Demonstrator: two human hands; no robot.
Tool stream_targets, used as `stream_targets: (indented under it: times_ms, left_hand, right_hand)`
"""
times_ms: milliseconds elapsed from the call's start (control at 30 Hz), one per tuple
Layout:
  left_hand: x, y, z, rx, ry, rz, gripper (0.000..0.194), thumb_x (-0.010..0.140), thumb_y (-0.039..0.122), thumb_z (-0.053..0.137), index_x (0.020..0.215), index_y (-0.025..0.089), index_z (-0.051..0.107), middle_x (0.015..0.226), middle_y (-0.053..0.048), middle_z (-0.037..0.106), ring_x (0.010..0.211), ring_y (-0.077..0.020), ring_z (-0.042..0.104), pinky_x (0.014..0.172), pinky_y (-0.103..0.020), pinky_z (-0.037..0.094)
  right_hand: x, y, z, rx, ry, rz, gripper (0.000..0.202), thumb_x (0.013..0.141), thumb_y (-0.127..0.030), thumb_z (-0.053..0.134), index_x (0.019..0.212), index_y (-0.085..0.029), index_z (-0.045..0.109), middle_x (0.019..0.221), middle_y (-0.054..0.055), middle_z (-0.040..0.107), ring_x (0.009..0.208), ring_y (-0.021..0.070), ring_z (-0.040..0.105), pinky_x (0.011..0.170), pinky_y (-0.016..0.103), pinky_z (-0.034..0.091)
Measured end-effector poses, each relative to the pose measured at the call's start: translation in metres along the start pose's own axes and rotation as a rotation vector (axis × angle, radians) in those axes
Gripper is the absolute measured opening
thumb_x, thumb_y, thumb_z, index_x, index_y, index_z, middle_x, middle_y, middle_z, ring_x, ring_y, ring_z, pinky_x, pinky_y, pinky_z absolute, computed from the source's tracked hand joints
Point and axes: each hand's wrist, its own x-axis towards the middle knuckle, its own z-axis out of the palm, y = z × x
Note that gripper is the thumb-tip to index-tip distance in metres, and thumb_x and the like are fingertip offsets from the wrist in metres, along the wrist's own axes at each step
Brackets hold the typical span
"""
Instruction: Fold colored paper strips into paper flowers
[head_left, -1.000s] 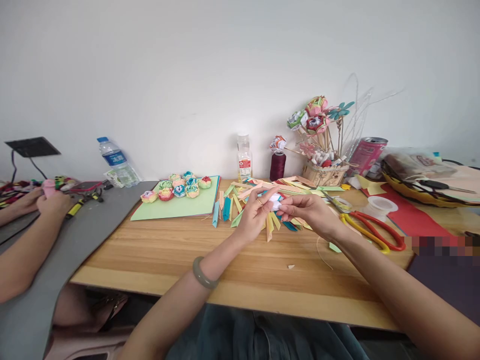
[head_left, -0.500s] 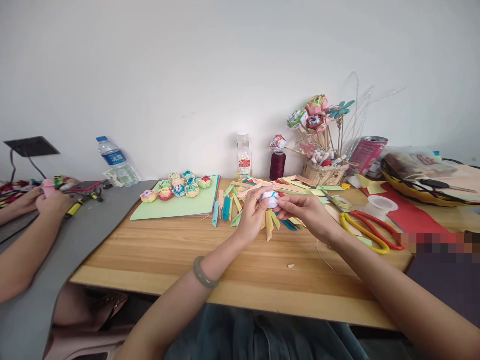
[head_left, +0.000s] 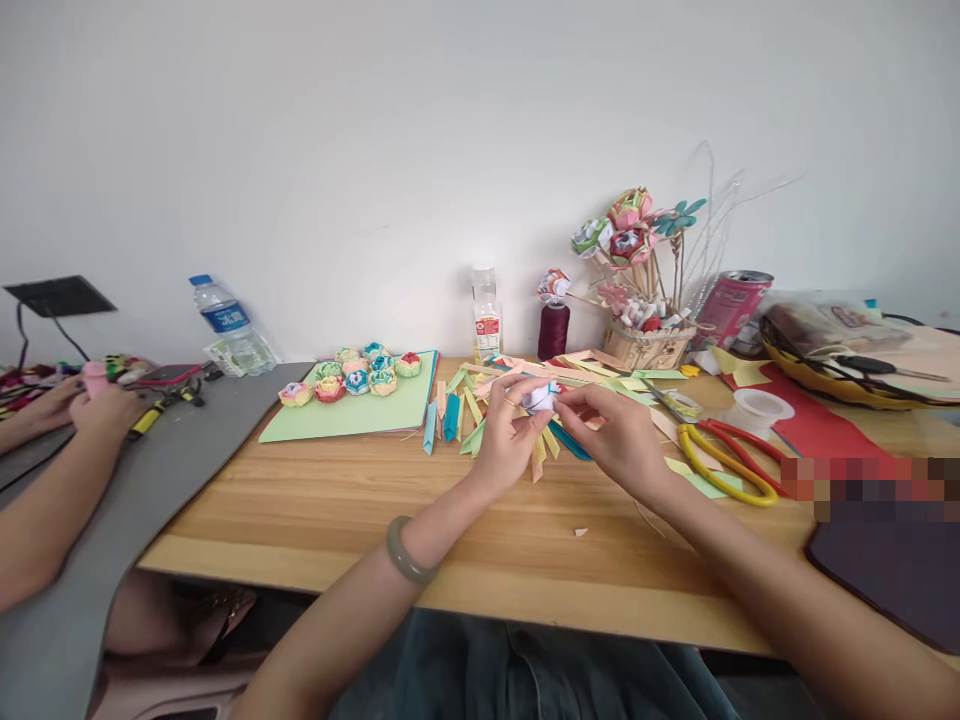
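Note:
A small white folded paper piece [head_left: 541,397] with blue and red bits is held up over a pile of folded paper strips [head_left: 472,405]. My left hand [head_left: 510,432] has its thumb and fingers closed round the left side of the piece. From the right, my right hand [head_left: 606,425] pinches at the edge of the same piece with thumb and forefinger. Several finished paper flowers [head_left: 356,380] sit on a green sheet [head_left: 337,425] to the left.
Yellow and red-handled scissors [head_left: 727,480] lie to the right, near a white round lid [head_left: 761,405]. A flower basket [head_left: 649,345], a thread spool [head_left: 553,332] and bottles stand by the wall. Another person's hands [head_left: 109,405] hold a pink object at the far left.
The white piece has turned in my fingers, and my left hand's grip has shifted round it. My right hand has stayed close beside it. The view has moved slightly.

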Motion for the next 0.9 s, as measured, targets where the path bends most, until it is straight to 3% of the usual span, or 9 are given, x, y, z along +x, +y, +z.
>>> stream_targets:
  times_ms: [133, 233, 500, 667, 900]
  left_hand:
    - [0.001, -0.002, 0.000, -0.010, 0.065, 0.001, 0.026, 0.081, 0.031, 0.054, 0.106, 0.024, 0.052, 0.109, -0.007, 0.046, 0.106, -0.0185, 0.046, 0.080, -0.029, 0.047]
    - [0.001, -0.002, 0.000, -0.021, 0.071, 0.008, 0.027, 0.080, 0.032, 0.054, 0.106, 0.024, 0.052, 0.110, -0.007, 0.046, 0.106, -0.0189, 0.046, 0.080, -0.030, 0.047]
    - [-0.001, 0.000, 0.001, 0.029, 0.048, 0.043, 0.026, 0.080, 0.033, 0.053, 0.105, 0.024, 0.051, 0.109, -0.007, 0.044, 0.107, -0.0193, 0.046, 0.082, -0.032, 0.047]
    - [0.000, 0.001, -0.001, 0.059, 0.054, 0.031, 0.027, 0.080, 0.035, 0.054, 0.104, 0.024, 0.052, 0.110, -0.007, 0.044, 0.110, -0.0209, 0.045, 0.082, -0.033, 0.047]
    - [-0.001, 0.001, 0.000, -0.012, 0.015, 0.035, 0.025, 0.079, 0.031, 0.056, 0.103, 0.024, 0.053, 0.110, -0.006, 0.043, 0.108, -0.0189, 0.046, 0.082, -0.031, 0.047]
  right_hand:
    - [0.007, 0.001, -0.006, 0.509, -0.198, 0.325, 0.028, 0.075, -0.042, 0.058, 0.077, -0.016, 0.065, 0.073, 0.004, 0.064, 0.067, 0.0146, 0.059, 0.061, 0.026, 0.048]
    - [0.010, 0.004, -0.008, 0.646, -0.261, 0.417, 0.028, 0.071, -0.043, 0.064, 0.073, -0.015, 0.065, 0.071, 0.003, 0.062, 0.064, 0.0113, 0.056, 0.061, 0.023, 0.047]
    - [0.006, -0.006, -0.004, 0.467, -0.203, 0.282, 0.030, 0.072, -0.046, 0.062, 0.068, -0.017, 0.058, 0.062, -0.002, 0.051, 0.055, 0.0085, 0.044, 0.051, 0.021, 0.037]
    - [0.011, -0.002, -0.015, 0.418, -0.316, 0.246, 0.035, 0.076, -0.050, 0.055, 0.070, -0.017, 0.063, 0.069, 0.002, 0.057, 0.064, 0.0125, 0.049, 0.058, 0.024, 0.041]
    - [0.015, -0.006, -0.020, 0.359, -0.336, 0.173, 0.029, 0.076, -0.044, 0.057, 0.069, -0.016, 0.060, 0.065, -0.001, 0.050, 0.058, 0.0101, 0.041, 0.053, 0.023, 0.033]
